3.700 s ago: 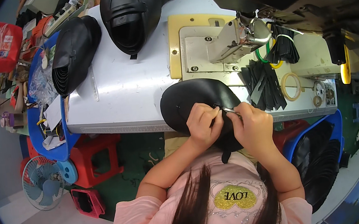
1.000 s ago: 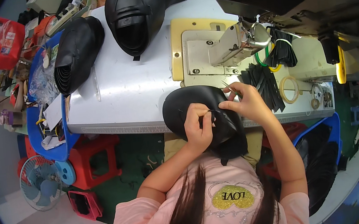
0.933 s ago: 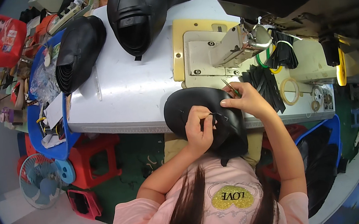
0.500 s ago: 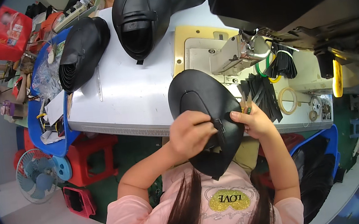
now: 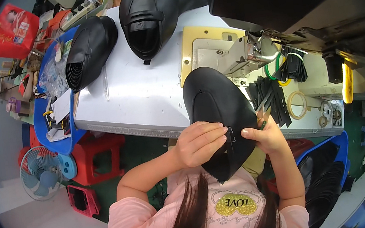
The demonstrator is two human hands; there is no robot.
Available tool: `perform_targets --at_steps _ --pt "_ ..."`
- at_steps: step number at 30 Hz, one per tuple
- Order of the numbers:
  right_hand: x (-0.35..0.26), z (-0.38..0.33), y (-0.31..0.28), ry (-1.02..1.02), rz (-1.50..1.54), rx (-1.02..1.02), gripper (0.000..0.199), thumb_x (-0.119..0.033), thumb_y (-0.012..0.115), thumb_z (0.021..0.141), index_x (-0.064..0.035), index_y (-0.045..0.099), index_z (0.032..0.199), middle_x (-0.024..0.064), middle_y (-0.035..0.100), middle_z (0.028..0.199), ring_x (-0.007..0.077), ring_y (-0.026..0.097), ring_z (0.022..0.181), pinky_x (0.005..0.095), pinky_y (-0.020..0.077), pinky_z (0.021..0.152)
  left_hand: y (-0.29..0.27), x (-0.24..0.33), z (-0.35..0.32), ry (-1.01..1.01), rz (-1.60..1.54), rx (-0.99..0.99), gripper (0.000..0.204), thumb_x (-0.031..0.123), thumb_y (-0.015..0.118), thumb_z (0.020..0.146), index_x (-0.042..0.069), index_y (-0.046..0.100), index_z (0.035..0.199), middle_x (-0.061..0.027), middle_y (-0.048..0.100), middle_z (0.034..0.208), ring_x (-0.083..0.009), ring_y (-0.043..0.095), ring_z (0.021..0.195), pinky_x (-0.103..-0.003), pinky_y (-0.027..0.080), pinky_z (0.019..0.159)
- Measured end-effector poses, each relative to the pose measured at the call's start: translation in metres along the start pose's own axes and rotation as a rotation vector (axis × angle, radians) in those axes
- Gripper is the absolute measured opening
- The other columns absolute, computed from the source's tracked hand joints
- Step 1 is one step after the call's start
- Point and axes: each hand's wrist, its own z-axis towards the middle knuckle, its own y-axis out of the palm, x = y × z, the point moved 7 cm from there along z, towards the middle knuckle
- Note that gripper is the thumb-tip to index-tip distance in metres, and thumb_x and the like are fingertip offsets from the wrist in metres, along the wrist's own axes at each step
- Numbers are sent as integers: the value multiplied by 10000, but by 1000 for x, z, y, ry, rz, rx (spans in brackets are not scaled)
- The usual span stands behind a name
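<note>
A black shoe upper (image 5: 216, 91) is held upright in front of me, its rounded end toward the table. My left hand (image 5: 201, 143) is closed over its strap area near the opening, with the fingers bent and the fingertips at the strap's edge beside a small metal-looking fitting (image 5: 231, 135). My right hand (image 5: 266, 136) grips the upper's right edge, thumb on top and the other fingers mostly hidden behind. Small scissors (image 5: 264, 102) with a green handle are also tucked in that hand, blades pointing up and away from the upper.
Stacked black uppers (image 5: 91, 52) and another stack (image 5: 147, 21) lie on the white table (image 5: 142, 87). Beyond my hands stands a sewing machine (image 5: 252, 51). Black strips (image 5: 272, 95) and a tape roll (image 5: 297, 104) lie right. Blue bins flank the table; a red stool (image 5: 94, 160) stands left.
The view has shifted slightly, and the upper appears a little further right. My left hand's fingers have straightened from a tighter curl and lie flatter over the strap. The right hand keeps its grip.
</note>
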Motion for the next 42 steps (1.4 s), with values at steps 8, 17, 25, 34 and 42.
perform_targets --at_steps 8,17,25,34,42 --pt "0 -3 -6 -52 -111 52 336 -81 716 741 17 570 1027 27 593 950 89 539 840 250 448 748 5 6 3 9 3 -98 222 -17 668 628 -28 639 848 -147 607 907 -288 614 810 -339 535 625" --pt "8 -3 -8 10 -21 72 378 -51 716 731 31 551 1061 40 592 971 108 550 874 259 461 775 5 5 2 -32 7 -85 251 -32 662 617 -32 644 867 -150 602 904 -297 610 814 -348 531 635" --pt "17 -1 -14 51 104 100 514 34 704 696 9 487 1162 79 593 1040 163 583 935 304 480 832 11 5 3 -119 -8 -136 317 -12 648 615 -8 640 932 -151 585 989 -309 582 918 -404 514 729" --pt "-22 -10 -24 -408 -741 497 444 31 684 704 -17 506 1108 32 562 966 53 470 641 199 400 565 15 0 -2 -98 172 -188 321 45 608 652 43 644 971 -147 589 1032 -288 562 929 -384 478 713" --pt "-18 2 -2 -43 -658 177 102 -21 672 728 -3 585 778 -49 485 612 7 398 530 175 322 495 19 5 -3 -9 234 -247 307 119 595 682 33 626 975 -136 573 1055 -271 548 971 -380 470 767"
